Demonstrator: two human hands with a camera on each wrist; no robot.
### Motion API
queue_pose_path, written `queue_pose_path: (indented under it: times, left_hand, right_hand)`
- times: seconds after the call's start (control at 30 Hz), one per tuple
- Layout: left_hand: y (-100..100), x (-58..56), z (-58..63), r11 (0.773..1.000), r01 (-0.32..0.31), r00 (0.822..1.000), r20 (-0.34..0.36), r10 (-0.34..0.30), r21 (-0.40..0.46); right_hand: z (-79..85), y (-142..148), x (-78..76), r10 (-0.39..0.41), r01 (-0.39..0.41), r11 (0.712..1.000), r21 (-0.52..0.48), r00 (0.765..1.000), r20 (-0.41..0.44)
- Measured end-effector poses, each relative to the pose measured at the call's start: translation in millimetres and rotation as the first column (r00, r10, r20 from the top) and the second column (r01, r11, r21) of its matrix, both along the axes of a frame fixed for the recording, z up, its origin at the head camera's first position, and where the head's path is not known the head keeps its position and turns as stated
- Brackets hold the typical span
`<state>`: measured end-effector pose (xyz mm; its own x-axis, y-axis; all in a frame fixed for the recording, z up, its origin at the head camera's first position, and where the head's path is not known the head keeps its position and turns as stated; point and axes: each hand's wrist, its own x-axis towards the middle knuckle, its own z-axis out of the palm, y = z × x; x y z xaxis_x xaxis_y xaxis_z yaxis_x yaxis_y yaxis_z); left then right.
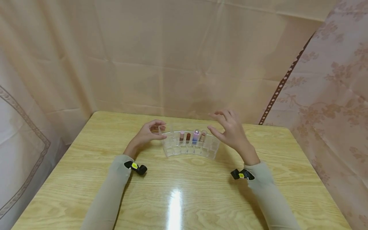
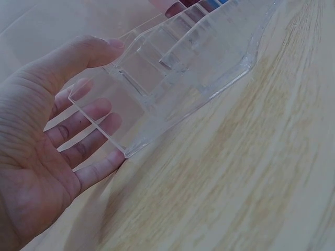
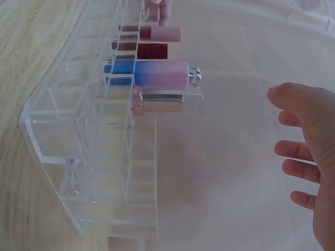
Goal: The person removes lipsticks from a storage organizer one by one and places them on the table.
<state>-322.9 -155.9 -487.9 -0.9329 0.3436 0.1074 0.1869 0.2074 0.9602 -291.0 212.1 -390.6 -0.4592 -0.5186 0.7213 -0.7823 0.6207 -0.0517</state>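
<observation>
A clear plastic lipstick organizer with a curved, stepped shape stands on the table. My left hand grips its left end, thumb along the top and fingers behind the end wall. In the back row stand a pink-capped tube, a dark red tube, a blue-to-pink lipstick with a silver knob, and a rose-gold tube with a clear part. My right hand hovers past the right end, fingers loosely bent and apart from the organizer, holding nothing.
The wooden table ends at a beige curtain just behind the organizer. A floral cloth hangs along the right side. Black wrist cameras sit on both sleeves.
</observation>
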Motion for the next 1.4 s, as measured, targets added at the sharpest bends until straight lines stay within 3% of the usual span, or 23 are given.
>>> queue_pose_path:
  times: [0.43, 0.87, 1.4]
  left_hand:
    - [-1, -1.0, -1.6, 1.000, 0.004, 1.000, 0.015, -0.004, 0.005]
    - [1, 2.5, 0.7, 1.000, -0.002, 1.000, -0.002, 0.002, -0.010]
    - [1, 1.6, -1.4, 1.000, 0.003, 1.000, -0.017, -0.004, -0.018]
  right_hand:
    - [-14.9, -5, 0.6, 0.014, -0.016, 0.999, 0.035, 0.998, 0.068]
    - [-24.2, -3, 3.9, -0.061, 0.036, 0.991, 0.130, 0.980, 0.191]
    - [-32.4, -8, 0.7, -0.050, 0.031, 0.984, 0.177, 0.993, 0.108]
